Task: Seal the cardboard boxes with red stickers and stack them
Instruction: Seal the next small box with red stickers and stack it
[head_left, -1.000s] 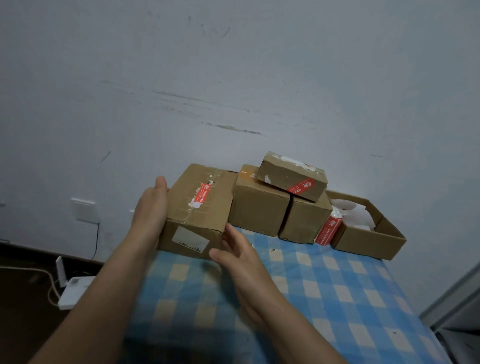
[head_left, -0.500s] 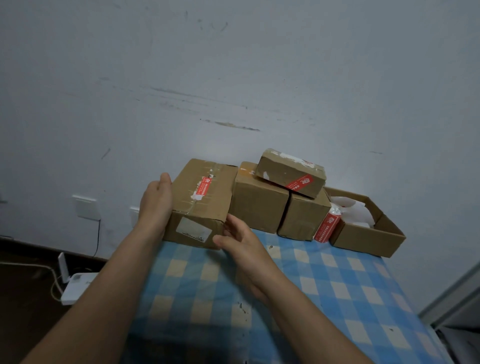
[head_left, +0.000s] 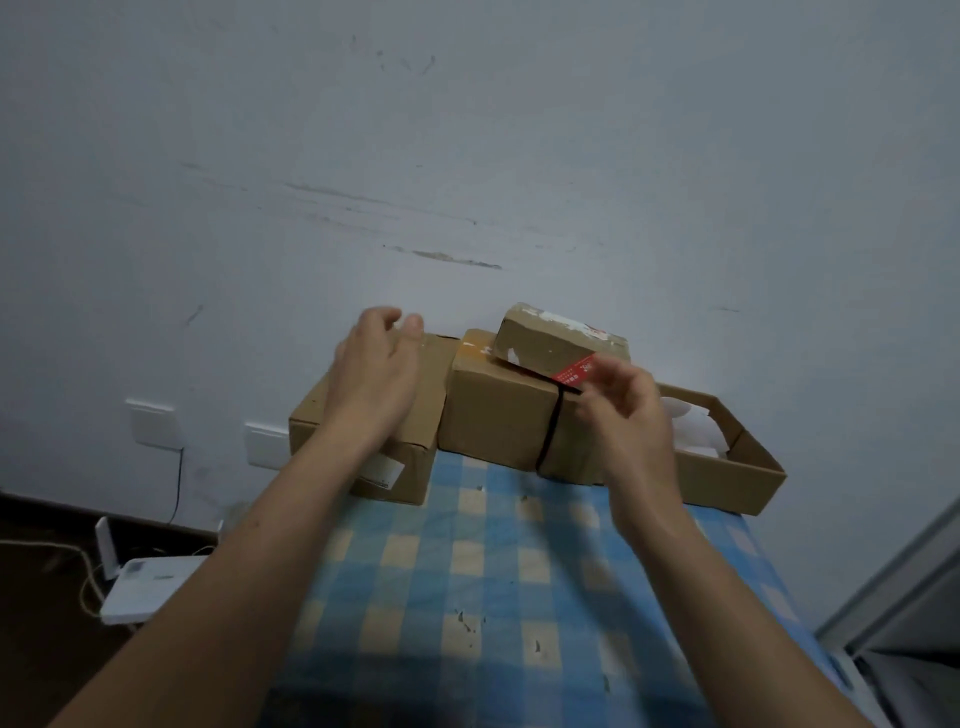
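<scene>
Since the left box (head_left: 434, 395), middle box (head_left: 498, 415) and third box (head_left: 569, 457) sit side by side at the far edge of the counter (head_left: 493, 571), up against the wall (head_left: 467, 156), they read as a base row: the wall backs them and the tops make a platform. The small box (head_left: 550, 343) is already up there, tilted, bridging the middle and third boxes. Its red sticker (head_left: 571, 370) runs across the near face. The right hand (head_left: 623, 410) has curled fingertips right at the sticker's right end. Can't tell if that grip pinches it or just presses it down; my guess is pressing, to fix the seal. The left hand (head_left: 374, 374) is over the far end of the left box with a relaxed grip, fingers loose, holding nothing; contact is unclear. That box's top seam is under the forearm, so its seal is unconfirmed. For containers, the open box (head_left: 727, 473) at far right has no lid on and holds crumpled white paper (head_left: 691, 431). The four others are closed, contents not visible. Stacking looks partly done.
</scene>
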